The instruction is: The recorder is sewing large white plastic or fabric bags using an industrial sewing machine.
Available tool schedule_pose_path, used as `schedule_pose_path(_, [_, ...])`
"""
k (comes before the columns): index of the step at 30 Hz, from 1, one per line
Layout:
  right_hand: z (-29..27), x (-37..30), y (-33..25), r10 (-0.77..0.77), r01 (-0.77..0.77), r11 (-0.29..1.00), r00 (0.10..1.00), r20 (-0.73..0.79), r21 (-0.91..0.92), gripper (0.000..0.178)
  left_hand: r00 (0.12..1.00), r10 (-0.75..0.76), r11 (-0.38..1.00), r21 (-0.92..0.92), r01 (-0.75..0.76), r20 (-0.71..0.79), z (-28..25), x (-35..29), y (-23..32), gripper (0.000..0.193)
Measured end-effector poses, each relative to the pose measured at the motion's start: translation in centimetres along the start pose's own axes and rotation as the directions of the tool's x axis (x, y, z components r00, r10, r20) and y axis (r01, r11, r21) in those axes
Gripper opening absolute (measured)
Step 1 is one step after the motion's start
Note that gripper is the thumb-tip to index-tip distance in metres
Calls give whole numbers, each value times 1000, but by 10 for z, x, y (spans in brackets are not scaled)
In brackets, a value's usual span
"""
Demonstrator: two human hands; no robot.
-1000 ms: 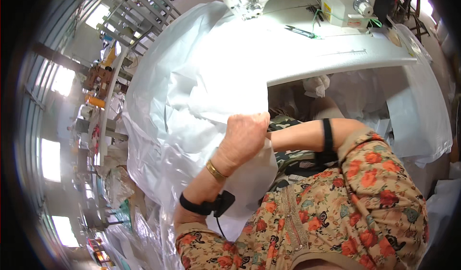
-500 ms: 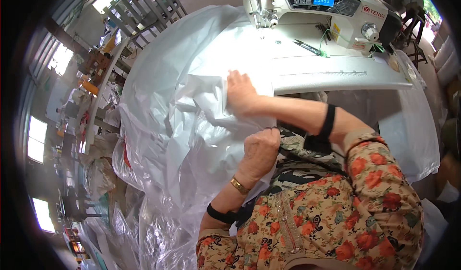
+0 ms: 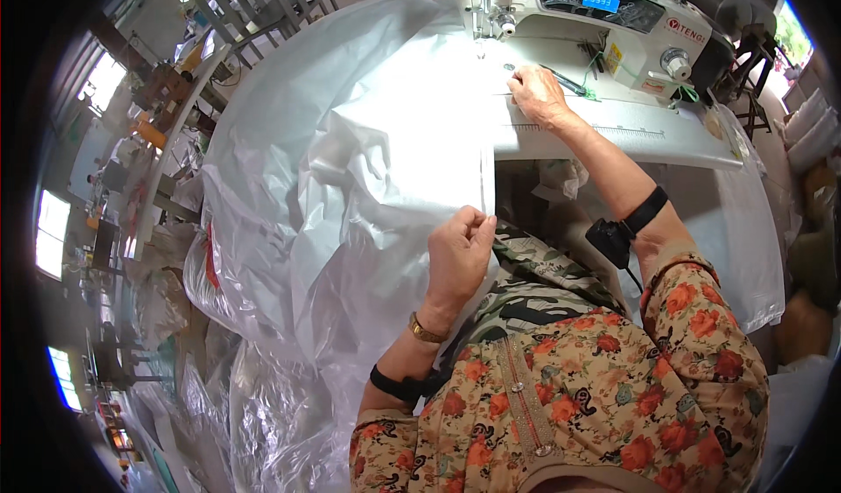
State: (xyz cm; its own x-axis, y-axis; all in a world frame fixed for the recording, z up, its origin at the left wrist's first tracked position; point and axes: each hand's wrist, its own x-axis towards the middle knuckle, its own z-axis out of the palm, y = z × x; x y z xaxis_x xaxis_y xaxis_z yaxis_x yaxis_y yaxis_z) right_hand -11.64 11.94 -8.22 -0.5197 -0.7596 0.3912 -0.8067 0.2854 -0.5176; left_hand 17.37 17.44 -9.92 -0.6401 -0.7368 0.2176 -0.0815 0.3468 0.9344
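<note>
A large sheet of white plastic-like fabric (image 3: 350, 160) spreads over the left of the sewing machine bed and hangs down in folds. My left hand (image 3: 460, 252) is closed, thumb and fingers pinching the sheet's right edge near my lap. Farther away, my right hand (image 3: 539, 96) is over the bed beside the black thread snips (image 3: 569, 82), its fingers curled and bent downward. What its fingertips hold, if anything, is hidden. The white sewing machine (image 3: 644, 42) stands at the back, its needle area (image 3: 480, 48) just left of and beyond my right hand.
A ruler scale (image 3: 626, 131) runs along the bed's front edge. Green thread (image 3: 590, 97) lies by the snips. Clear plastic sheeting (image 3: 280, 405) gathers at the lower left. A grey metal rack (image 3: 254, 11) stands at the far left, and pale sheeting (image 3: 745, 239) hangs at the right.
My right hand has left the white sheet and moved right, to beside the snips. My left hand stays pinched at the sheet's edge. The sheet's right edge now lies straighter.
</note>
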Motion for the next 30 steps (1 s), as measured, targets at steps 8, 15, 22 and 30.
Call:
schedule_pose_path(8, [33, 18, -20, 178, -175, 981, 983, 37, -86, 27, 999, -31, 986, -164, 34, 20, 4, 5, -1, 18])
schedule_pose_path(15, [34, 26, -30, 274, -268, 959, 960, 59, -90, 30, 999, -52, 963, -266, 54, 15, 10, 4, -4, 19])
schedule_pose_path(22, [37, 27, -40, 196, -178, 954, 979, 52, -240, 18, 1000, -12, 987, -162, 12, 7, 17, 3, -5, 19])
schedule_pose_path(30, [30, 15, -49, 43, -5, 916, 995, 86, -400, 12, 997, 68, 998, -19, -67, 48, 29, 7, 0, 18])
